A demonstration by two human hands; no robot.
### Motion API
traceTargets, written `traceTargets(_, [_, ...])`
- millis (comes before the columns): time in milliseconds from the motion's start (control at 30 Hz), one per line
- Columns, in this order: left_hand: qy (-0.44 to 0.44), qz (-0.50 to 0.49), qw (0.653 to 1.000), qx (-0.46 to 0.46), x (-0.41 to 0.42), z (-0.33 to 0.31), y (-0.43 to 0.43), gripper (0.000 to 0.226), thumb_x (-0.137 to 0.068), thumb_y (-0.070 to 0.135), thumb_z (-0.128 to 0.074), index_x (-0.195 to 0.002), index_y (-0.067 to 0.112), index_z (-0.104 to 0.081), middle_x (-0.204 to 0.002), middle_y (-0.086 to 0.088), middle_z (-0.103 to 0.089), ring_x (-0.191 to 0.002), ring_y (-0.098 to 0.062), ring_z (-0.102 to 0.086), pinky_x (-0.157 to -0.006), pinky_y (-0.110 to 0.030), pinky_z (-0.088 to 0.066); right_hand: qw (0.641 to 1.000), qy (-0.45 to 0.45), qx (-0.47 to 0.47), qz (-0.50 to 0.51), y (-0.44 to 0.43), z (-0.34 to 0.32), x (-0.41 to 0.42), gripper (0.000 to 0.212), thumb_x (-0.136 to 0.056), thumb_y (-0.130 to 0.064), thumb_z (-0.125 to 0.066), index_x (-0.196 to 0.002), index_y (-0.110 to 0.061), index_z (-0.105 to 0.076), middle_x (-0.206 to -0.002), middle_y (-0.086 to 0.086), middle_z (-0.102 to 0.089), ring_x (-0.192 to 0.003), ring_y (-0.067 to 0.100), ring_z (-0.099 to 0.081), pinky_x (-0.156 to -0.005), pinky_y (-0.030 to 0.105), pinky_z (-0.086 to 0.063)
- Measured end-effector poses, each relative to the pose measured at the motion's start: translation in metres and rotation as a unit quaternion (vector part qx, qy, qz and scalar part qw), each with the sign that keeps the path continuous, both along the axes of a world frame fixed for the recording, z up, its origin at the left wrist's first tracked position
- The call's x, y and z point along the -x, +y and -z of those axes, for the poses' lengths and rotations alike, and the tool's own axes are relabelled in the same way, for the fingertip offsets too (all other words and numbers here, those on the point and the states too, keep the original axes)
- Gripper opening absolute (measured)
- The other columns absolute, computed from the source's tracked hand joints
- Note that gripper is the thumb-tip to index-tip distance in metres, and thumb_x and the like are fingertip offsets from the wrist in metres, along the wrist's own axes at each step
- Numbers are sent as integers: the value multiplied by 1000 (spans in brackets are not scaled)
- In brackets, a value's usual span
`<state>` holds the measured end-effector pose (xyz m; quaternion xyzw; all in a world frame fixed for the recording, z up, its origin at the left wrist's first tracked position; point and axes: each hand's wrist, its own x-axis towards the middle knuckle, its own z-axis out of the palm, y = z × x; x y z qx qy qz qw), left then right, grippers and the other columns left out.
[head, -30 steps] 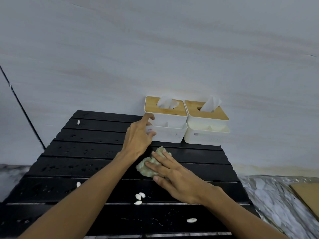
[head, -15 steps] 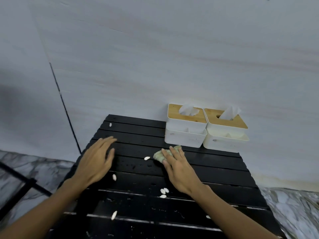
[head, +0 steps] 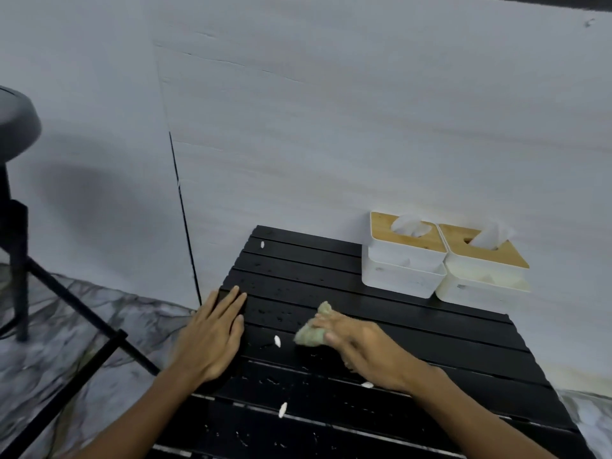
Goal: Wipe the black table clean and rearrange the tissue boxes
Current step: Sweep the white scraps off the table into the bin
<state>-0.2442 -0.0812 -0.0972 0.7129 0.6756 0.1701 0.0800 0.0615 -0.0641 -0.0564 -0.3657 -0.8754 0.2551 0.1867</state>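
A black slatted table (head: 430, 342) stands against a pale wall, speckled with drops and small white scraps (head: 277, 341). Two white tissue boxes with wooden lids sit side by side at its far right: the left box (head: 402, 263) and the right box (head: 480, 276). My right hand (head: 364, 346) presses a crumpled green cloth (head: 313, 329) onto the table's middle; its fingers look blurred. My left hand (head: 212, 336) lies flat with straight fingers on the table's left edge.
A dark round stool (head: 16, 127) with black legs stands at the far left on the marbled floor (head: 66, 342). A white scrap (head: 262, 244) lies near the far left corner of the table and another (head: 282, 409) near the front.
My left hand left the left tissue box and came down flat on the table's left edge. My right hand slid the cloth leftward. The view swung left.
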Motion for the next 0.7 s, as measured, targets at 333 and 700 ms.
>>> traceTargets(333, [7, -7, 1000, -20, -2, -1, 0, 76, -85, 56, 7, -154, 31, -14, -156, 20, 0, -148, -11, 9, -115, -26, -4, 967, -38, -34, 250, 118, 32, 61, 39, -109, -26, -36, -140, -7, -53, -142, 16, -53, -137, 32, -42, -116, 41, -30])
traceTargets(700, [-5, -19, 1000, -19, -5, -6, -1, 81, -83, 55, 9, -154, 22, -13, -162, 10, -6, -148, -11, 9, -115, -26, -5, 997, -6, -45, 69, 78, 22, 35, 39, -109, -33, -40, -147, -26, -47, -151, -13, -42, -144, 5, -36, -122, 31, -25])
